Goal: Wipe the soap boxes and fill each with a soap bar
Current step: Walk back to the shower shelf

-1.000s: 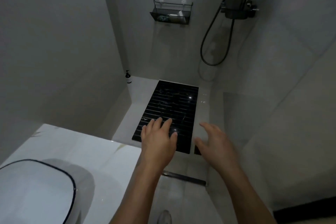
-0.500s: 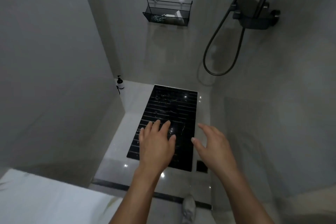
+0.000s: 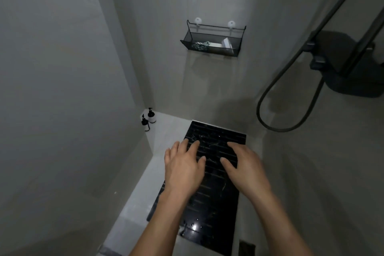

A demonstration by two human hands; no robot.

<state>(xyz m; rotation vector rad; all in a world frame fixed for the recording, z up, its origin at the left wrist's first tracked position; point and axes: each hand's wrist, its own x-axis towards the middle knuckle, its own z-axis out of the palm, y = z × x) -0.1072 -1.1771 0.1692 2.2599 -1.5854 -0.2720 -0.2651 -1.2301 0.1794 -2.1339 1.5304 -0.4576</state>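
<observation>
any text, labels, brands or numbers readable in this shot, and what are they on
No text can be read anywhere in this frame.
Pump bottles in the floor corner: any label is too small and dim to read.
White box in the wire basket on the wall: no print can be made out.
Shower mixer: blurred, no markings visible.
Both hands, left hand and right hand, are empty and carry no text.
</observation>
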